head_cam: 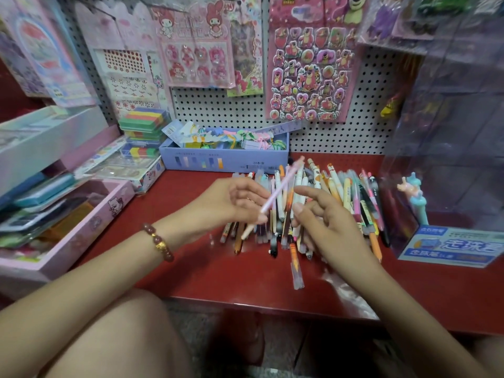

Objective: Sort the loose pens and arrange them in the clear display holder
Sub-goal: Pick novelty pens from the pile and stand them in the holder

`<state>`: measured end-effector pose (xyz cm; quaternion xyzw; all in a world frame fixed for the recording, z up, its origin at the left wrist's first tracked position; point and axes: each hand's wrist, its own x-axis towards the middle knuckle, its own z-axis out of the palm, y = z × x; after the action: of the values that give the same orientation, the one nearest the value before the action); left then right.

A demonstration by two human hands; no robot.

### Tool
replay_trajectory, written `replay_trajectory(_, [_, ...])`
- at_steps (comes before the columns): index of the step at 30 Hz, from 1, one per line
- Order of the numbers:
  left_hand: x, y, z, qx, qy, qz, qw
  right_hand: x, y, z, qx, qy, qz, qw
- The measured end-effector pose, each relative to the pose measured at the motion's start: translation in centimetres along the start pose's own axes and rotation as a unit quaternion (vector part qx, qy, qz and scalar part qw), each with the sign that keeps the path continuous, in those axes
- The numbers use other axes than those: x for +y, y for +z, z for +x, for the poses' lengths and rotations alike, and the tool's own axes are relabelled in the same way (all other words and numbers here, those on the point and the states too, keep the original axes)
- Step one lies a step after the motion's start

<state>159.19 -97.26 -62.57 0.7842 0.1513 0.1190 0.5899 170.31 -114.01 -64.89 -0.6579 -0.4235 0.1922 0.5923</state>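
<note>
A pile of several loose pens (335, 192) lies across the red shelf (218, 274). My left hand (240, 200) pinches a slim pink pen (281, 186), held slanted above the pile with its tip toward me. My right hand (324, 222) hovers over the pile with fingers relaxed and loosely curled, holding nothing that I can see. The clear display holder (447, 148) stands at the right of the shelf, with a blue label at its base and a blue figure-topped pen (414, 195) inside it.
A blue box of stationery (223, 159) sits behind the pens against the white pegboard (313, 135). Pink trays (90, 227) with cases and stacked colour blocks (141, 124) fill the left. Sticker sheets (311, 58) hang above. My knees are below the shelf edge.
</note>
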Motion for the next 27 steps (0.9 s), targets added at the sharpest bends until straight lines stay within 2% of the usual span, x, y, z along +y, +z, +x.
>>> replay_trajectory(3, [0.0, 2.3, -0.2, -0.102, 0.002, 0.000, 0.995, 0.2, 0.1, 0.0, 0.028, 0.037, 0.041, 0.998])
replay_trajectory(5, [-0.1, 3.3, 0.1, -0.131, 0.013, 0.015, 0.991, 0.4, -0.1, -0.1, 0.054, 0.044, 0.036, 0.997])
replay_trajectory(7, [-0.2, 3.3, 0.6, -0.107, 0.028, 0.044, 0.993, 0.3, -0.5, 0.0, 0.081, 0.038, 0.031, 0.996])
replay_trajectory(11, [-1.7, 1.5, 2.0, 0.033, 0.081, 0.233, 0.969, 0.0, -1.7, 0.4, 0.117, 0.027, -0.001, 0.993])
replay_trajectory(16, [-3.6, 0.6, 2.7, -0.008, 0.044, 0.324, 0.945, 0.0, -2.0, 0.3, 0.107, 0.038, -0.004, 0.994])
replay_trajectory(23, [-3.2, 1.4, 2.7, -0.018, 0.009, 0.417, 0.909, -0.1, -2.0, 0.3, 0.097, 0.042, -0.006, 0.994])
replay_trajectory(27, [-3.4, 1.2, 2.8, -0.003, 0.036, 0.406, 0.913, -0.2, -2.0, 0.1, 0.092, 0.045, 0.000, 0.995])
